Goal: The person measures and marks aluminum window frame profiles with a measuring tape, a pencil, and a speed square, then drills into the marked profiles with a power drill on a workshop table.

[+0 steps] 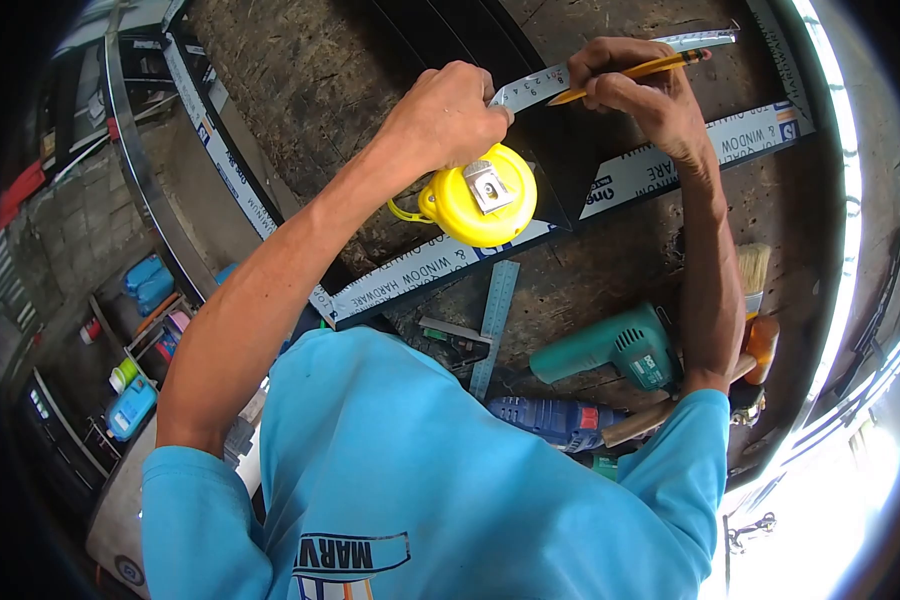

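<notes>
My left hand [455, 115] is closed on the tape measure, its fingers on the metal blade [533, 90]. The yellow case [505, 212] with its metal belt clip hangs just below that hand. The blade runs rightward over a black metal profile [555, 165] to my right hand [645, 95]. That hand pinches a yellow pencil [660, 67], its tip pointing down-left beside the blade's markings. The blade's end [705, 38] sticks out past my right fingers.
A black frame with printed protective film [410, 278] lies on the worn wooden bench [290, 60]. Nearer me are a combination square [495, 300], a green power tool [610, 350], a blue drill [540, 415], a hammer handle [635, 425] and a paintbrush [755, 270].
</notes>
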`<action>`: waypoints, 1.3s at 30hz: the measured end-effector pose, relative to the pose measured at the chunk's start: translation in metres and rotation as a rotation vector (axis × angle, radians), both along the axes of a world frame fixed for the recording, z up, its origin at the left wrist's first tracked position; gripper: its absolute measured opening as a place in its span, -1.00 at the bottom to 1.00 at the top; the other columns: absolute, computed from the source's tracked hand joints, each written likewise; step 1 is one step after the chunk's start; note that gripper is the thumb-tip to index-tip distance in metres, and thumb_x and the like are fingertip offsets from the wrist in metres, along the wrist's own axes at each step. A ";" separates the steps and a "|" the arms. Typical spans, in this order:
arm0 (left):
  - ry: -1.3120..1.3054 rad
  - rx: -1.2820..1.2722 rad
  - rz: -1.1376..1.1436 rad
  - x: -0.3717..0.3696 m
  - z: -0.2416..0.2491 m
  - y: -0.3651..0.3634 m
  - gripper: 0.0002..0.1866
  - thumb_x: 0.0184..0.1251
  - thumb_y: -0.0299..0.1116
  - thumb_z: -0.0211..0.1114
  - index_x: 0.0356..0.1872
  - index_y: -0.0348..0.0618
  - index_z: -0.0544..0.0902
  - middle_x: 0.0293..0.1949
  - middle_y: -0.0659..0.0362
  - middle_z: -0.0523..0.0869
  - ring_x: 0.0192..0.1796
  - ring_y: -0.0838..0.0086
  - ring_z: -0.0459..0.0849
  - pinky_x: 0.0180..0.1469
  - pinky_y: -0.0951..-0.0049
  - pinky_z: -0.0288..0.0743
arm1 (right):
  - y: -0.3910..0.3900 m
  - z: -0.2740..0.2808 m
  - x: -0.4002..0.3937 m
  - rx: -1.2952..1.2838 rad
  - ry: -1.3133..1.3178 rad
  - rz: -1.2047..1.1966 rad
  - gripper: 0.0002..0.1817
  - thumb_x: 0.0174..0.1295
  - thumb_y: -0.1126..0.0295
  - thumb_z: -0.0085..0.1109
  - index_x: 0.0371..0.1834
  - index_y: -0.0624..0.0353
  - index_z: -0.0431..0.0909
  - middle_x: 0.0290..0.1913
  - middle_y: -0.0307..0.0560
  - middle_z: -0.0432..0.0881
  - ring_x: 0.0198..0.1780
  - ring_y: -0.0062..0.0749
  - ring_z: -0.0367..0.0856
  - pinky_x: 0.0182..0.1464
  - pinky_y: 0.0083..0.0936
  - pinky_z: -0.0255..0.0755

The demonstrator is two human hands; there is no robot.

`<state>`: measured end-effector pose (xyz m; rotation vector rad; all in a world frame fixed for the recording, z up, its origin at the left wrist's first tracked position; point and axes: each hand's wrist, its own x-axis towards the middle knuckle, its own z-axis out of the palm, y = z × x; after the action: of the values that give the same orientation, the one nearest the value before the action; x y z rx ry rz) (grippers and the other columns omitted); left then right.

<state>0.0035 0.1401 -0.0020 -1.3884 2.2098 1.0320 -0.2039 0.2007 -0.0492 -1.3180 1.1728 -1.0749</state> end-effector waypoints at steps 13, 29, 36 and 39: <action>0.045 -0.001 0.021 0.002 0.000 0.002 -0.72 0.26 -0.27 0.22 -0.32 -0.36 0.64 -0.49 -0.04 0.66 -0.48 0.33 0.67 -0.36 0.41 0.56 | 0.002 0.004 -0.001 0.019 0.024 0.058 -0.78 0.01 0.38 0.09 -0.37 0.21 0.68 -0.36 -0.14 0.68 -0.29 -0.51 0.64 -0.11 -0.54 0.54; 0.059 -0.018 0.025 0.004 -0.003 0.003 -0.72 0.26 -0.26 0.23 -0.35 -0.36 0.65 -0.52 -0.04 0.64 -0.51 0.35 0.65 -0.40 0.42 0.54 | 0.006 0.004 0.004 -0.004 0.060 0.032 -0.83 0.06 0.45 0.11 -0.34 0.19 0.68 -0.32 -0.13 0.70 -0.22 -0.46 0.68 -0.05 -0.50 0.56; 0.075 -0.030 0.017 0.005 -0.005 0.002 -0.70 0.26 -0.26 0.23 -0.34 -0.38 0.64 -0.52 -0.04 0.65 -0.50 0.34 0.65 -0.37 0.39 0.54 | 0.006 0.002 0.007 0.021 0.158 0.025 -0.84 0.09 0.38 0.13 -0.34 0.13 0.69 -0.33 -0.13 0.71 -0.24 -0.45 0.68 -0.10 -0.52 0.56; 0.074 -0.029 0.016 0.005 -0.004 0.002 -0.70 0.26 -0.26 0.22 -0.34 -0.37 0.64 -0.52 -0.04 0.64 -0.50 0.34 0.65 -0.36 0.39 0.54 | 0.007 -0.001 0.008 -0.009 0.158 0.010 -0.83 0.09 0.35 0.14 -0.34 0.13 0.69 -0.32 -0.13 0.71 -0.26 -0.44 0.68 -0.11 -0.51 0.57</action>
<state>0.0082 0.1418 -0.0059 -1.4034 2.2790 1.0773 -0.1957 0.2074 -0.0500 -1.4357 1.2772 -0.9838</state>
